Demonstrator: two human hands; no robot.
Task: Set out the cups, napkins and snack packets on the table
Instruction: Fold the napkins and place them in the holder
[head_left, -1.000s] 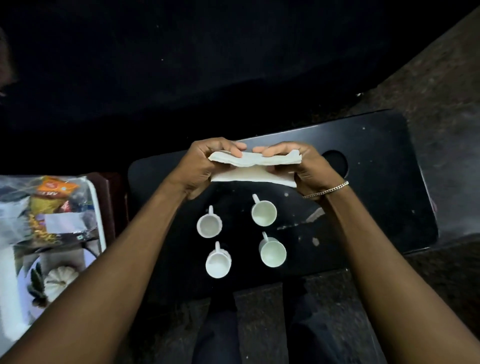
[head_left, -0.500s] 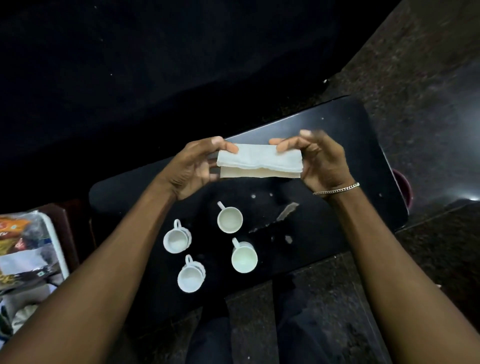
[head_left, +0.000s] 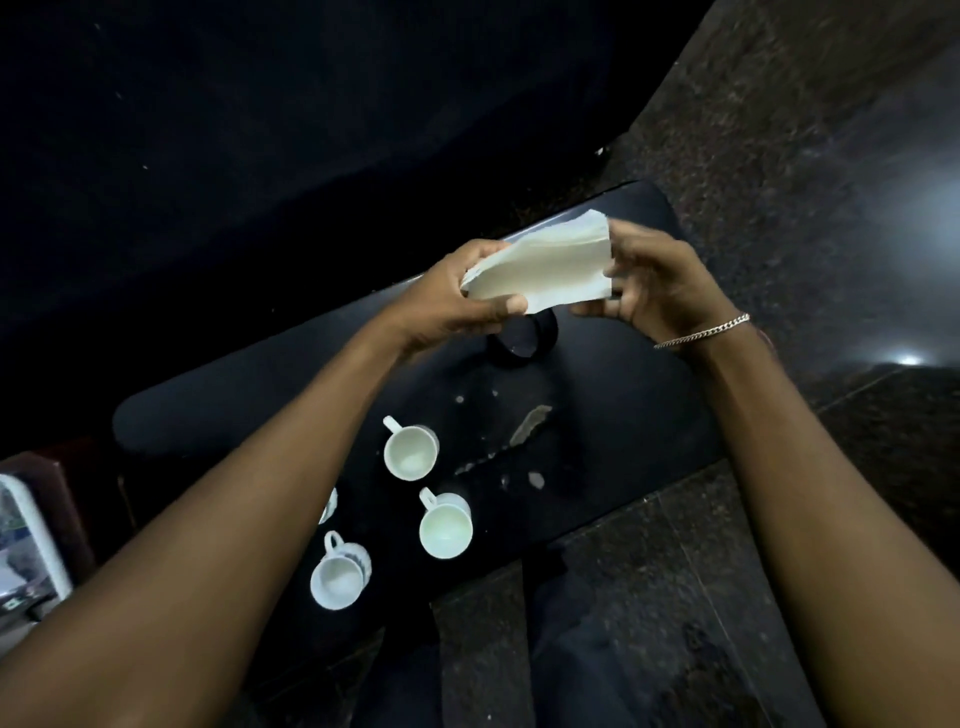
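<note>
— Right, item one: cups?

— Three white handled cups in plain view on the black bench (head_left: 597, 395): one at centre (head_left: 410, 453), one nearer the front edge (head_left: 445, 530), one at front left (head_left: 338, 576). A fourth (head_left: 328, 506) shows only as a sliver behind the left forearm. All upright, grouped close, none touching.

— Item two: napkins?

— One folded stack of white napkins (head_left: 543, 270), held in the air above the far side of the bench. Left hand (head_left: 447, 306): fingers and thumb pinched on its near-left corner. Right hand (head_left: 654, 283): fingers loosely curled at the right edge, seemingly peeling a layer; I cannot tell how firmly it grips. No napkin lies on the bench yet.

— Item three: snack packets?

— None on the bench. A clear-wrapped tray (head_left: 36, 540) sits at far left, contents too cropped to name.

— Tally?

— Cups look done, I'd judge; napkins in hand, packets outstanding.
</note>
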